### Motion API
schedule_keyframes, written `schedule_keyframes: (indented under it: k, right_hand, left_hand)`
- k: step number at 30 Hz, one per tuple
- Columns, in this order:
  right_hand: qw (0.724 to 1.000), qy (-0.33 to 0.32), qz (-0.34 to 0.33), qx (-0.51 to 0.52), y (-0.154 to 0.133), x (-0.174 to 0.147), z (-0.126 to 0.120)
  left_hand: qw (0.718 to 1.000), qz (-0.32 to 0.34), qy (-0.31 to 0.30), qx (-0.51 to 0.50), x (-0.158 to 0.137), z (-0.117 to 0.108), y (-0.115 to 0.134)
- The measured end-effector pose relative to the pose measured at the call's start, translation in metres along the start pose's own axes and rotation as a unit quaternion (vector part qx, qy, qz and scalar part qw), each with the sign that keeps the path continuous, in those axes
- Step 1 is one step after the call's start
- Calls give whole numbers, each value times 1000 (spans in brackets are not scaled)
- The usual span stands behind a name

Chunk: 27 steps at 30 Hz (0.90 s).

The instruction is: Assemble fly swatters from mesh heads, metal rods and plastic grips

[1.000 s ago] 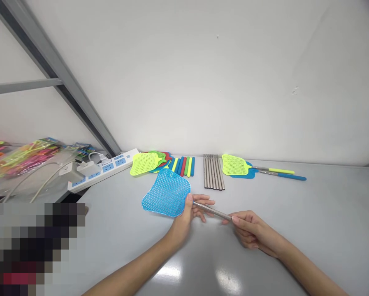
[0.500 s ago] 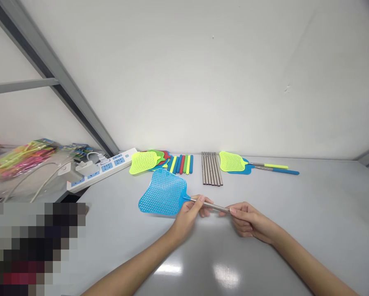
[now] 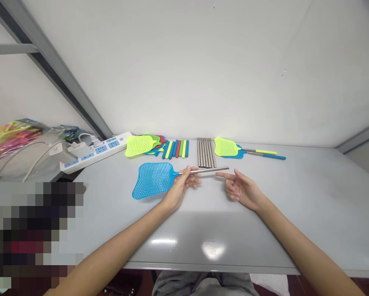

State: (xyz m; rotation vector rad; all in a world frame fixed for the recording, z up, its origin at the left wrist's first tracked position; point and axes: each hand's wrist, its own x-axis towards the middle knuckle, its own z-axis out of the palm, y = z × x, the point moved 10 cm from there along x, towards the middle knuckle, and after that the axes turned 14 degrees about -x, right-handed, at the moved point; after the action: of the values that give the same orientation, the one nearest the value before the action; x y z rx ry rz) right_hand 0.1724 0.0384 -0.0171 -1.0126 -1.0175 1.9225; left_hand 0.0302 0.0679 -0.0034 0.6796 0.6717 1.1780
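Out over the middle of the table [image 3: 310,193], between its front and back edges, was the blue fly swatter [image 3: 155,181], flat perforated head to the left, broad and wavy at its outer rim, narrowing to a solid blue neck. From that neck ran a slim silvery metal rod [image 3: 213,169], pointing right, its far end bare of any grip. The left hand [image 3: 184,181] had it, thumb on top, pinching the rod close to the neck, the other fingers beneath. And the right hand [image 3: 241,189]? Thumb and forefinger spread apart, the rest curled, just beside the rod's bare end; whether the forefinger touched it, one couldn't tell.

Along the back edge, quite a line-up! Near the left corner, a white power strip [image 3: 117,144] with plugs in it; then loose swatter heads [image 3: 139,146], yellow-green on top, blue and red peeking out; next a row of coloured grips [image 3: 176,149] in blue, yellow, red and green. Right of those lay a bundle of metal tubes [image 3: 206,152], near ends close behind the held rod. Further right, two gripped swatters, the yellow one [image 3: 227,147] overlapping the blue one [image 3: 274,156].
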Motion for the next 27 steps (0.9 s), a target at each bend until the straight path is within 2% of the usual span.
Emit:
schedule_keyframes:
  k: [5,12,16,22,27]
  right_hand:
    - [999,29,-7,-17,1,3,-1]
    - [998,31,-30,-55,-1,17,14]
    - [998,15,-44,-38,-1,35,31]
    - [997,15,-81,-4,0,66,65]
    - [990,46,-130,27,-6,94,74]
  left_hand:
    - [999,39,28,-14,-1,-6,7]
    - [988,100,115,-15,-3,-28,20]
    - [974,155,162,-44,-7,-42,34]
    - [938,251,226,-78,-12,-65,71]
    - [930,252,251,-100,-9,-75,79]
